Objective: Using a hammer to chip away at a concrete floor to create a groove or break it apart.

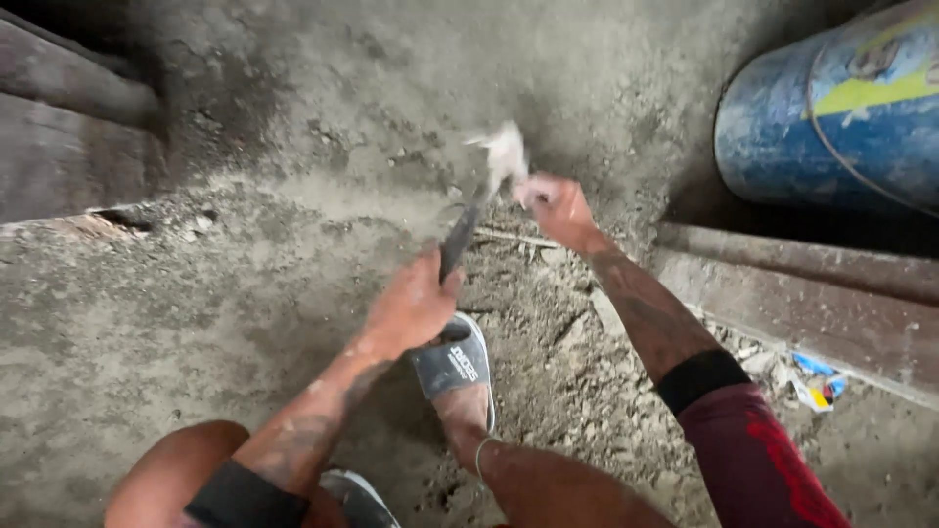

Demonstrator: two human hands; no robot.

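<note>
Head camera is looking down at a person who is crouching over a rough concrete floor (196,323) covered with dust and small rubble. The left hand (411,305) is closing tightly around the dark handle of a hammer (476,205); the fingers are wrapped all around the handle, and the tool is pointing up and away from the body. The pale, dusty head of the hammer is appearing blurred near the base of a grey concrete wall (391,88), so I cannot tell if it is touching the wall or not. The right hand (556,207) is reaching forward just beside the hammer head, with the fingers curled and pressed together. It is seeming to hold something small against the wall, but the blur is hiding what it is.

Below the left hand, a foot is resting in a grey slide sandal (456,367) on the loose debris, and a second sandal is showing partly at the bottom edge. Both forearms are wearing black wristbands, and the right arm is having a dark red sleeve. A blue barrel (831,117) with a yellow patch is lying on its side at the upper right, above a long rusty metal beam (802,293). Dark wooden planks (68,147) are lying at the upper left.
</note>
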